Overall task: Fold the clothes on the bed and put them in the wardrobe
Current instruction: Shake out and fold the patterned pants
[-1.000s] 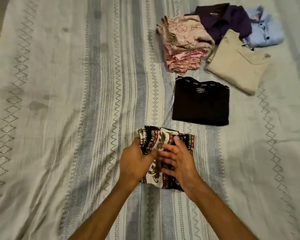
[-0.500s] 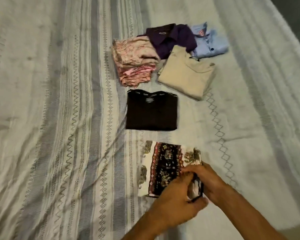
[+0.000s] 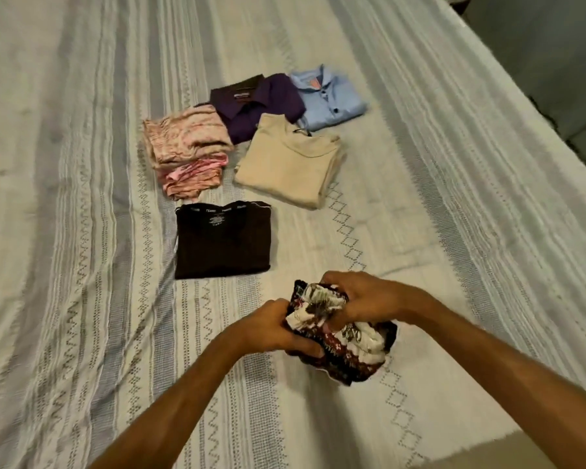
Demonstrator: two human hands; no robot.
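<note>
Left hand (image 3: 278, 330) curled round the near-left side of the patterned garment (image 3: 345, 346), fingers wrapped under its edge; right hand (image 3: 362, 296) clenched on the top of the same bundle, knuckles up; both hands gripping, neither free. Garment sits bunched between the hands, low over or on the bedspread (image 3: 82, 265) near the front edge; contact with the cover cannot be told. Cloth is dark with red and cream print; it crumples into tight folds under the fingers.

Judgement on handling: thin, soft, light fabric; no stiffness, will not hold a crease by itself; likely to slump or unroll if let go from one side only. Best taken at the folded edges with both hands, or pressed flat from above and lifted from beneath; nothing fragile, little slip.

Outward: black T-shirt (image 3: 222, 240) folded flat, just beyond the hands; past it pink patterned stack (image 3: 186, 147) on the left, beige shirt (image 3: 288, 160) on the right; purple shirt (image 3: 261, 103) and light blue shirt (image 3: 329, 96) furthest, edges overlapping. Wardrobe not in view.
</note>
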